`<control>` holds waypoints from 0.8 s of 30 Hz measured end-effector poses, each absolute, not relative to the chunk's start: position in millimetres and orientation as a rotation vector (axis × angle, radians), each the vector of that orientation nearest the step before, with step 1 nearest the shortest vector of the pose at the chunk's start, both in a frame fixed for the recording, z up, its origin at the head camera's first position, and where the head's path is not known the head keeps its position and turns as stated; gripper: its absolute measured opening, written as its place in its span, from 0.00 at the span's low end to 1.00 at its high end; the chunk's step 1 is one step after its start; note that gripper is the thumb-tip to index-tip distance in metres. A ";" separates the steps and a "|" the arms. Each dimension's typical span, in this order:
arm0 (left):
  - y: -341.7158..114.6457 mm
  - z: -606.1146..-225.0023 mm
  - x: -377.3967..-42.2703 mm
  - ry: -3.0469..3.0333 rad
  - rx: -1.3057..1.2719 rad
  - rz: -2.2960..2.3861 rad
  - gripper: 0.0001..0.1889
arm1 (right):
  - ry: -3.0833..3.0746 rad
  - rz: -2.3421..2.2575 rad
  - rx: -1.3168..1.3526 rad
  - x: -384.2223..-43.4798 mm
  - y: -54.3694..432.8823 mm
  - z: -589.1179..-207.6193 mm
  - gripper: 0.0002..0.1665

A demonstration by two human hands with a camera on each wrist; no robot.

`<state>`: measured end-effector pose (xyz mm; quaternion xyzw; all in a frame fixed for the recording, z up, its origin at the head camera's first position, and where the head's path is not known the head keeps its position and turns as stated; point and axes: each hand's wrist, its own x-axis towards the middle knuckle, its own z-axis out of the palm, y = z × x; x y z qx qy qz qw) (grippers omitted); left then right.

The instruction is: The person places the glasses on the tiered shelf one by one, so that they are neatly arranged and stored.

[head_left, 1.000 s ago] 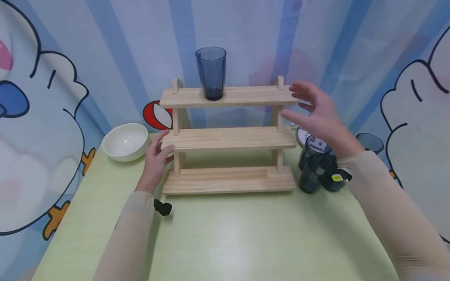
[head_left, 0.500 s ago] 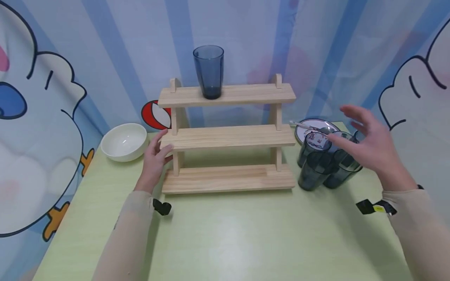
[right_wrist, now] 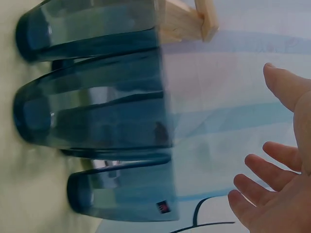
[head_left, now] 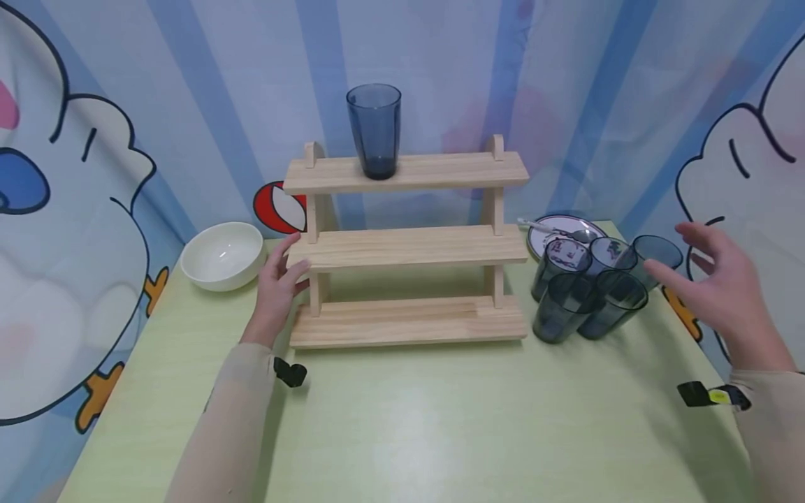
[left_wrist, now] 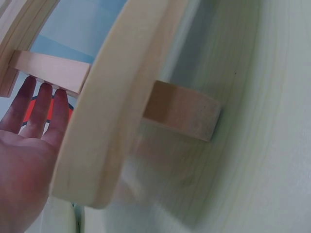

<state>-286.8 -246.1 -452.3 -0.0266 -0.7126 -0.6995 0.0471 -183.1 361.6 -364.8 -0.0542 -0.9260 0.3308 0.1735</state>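
Left hand: fingers [left_wrist: 35, 114] straight, tips touching a wooden upright in the left wrist view; in the head view the left hand [head_left: 277, 292] is at the left end of the middle shelf, thumb near its front edge.
Right hand: spread wide, thumb well apart from the fingers, holding nothing; the right hand [head_left: 723, 293] is raised just beside the rightmost glass [head_left: 657, 257]. The right wrist view shows a gap between fingers and glasses.
Wooden stand: three shelves, standing on the tabletop [head_left: 402, 426]; middle shelf [head_left: 409, 248] and bottom shelf [head_left: 402, 321] joined by uprights.
Single glass [head_left: 377, 136]: dark blue, upright on the top shelf [head_left: 453, 170], left of its middle.
Group of glasses [head_left: 566, 307]: five counted, including the rightmost one, standing close together on the tabletop to the right of the stand; whether all touch cannot be told.
Sticker [right_wrist: 163, 207]: small and dark, near the rim of one glass.
Plate [head_left: 569, 223]: dark-rimmed, behind the group, partly hidden by it; a spoon [head_left: 585, 236] lies on it.
Bowl [head_left: 223, 258]: white, on the tabletop left of the stand, near the left hand.
Curtain [head_left: 428, 63]: blue-striped, behind the tabletop, with cartoon figures.
Sleeves [head_left: 216, 426]: beige, on both arms.
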 end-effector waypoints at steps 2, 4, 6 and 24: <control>-245.9 -452.4 -286.8 -2.173 -0.083 -2.138 0.30 | -2.623 0.961 -0.178 -181.3 366.2 -373.0 0.49; -245.8 -452.5 -286.5 -2.174 -0.087 -2.136 0.30 | -2.609 0.971 -0.201 -180.6 370.3 -380.7 0.48; -246.0 -452.8 -286.6 -2.172 -0.089 -2.135 0.30 | -2.588 0.994 -0.233 -180.9 374.3 -387.6 0.47; -245.4 -452.4 -287.3 -2.170 -0.086 -2.135 0.31 | -2.581 1.156 -0.244 -169.9 385.7 -417.1 0.45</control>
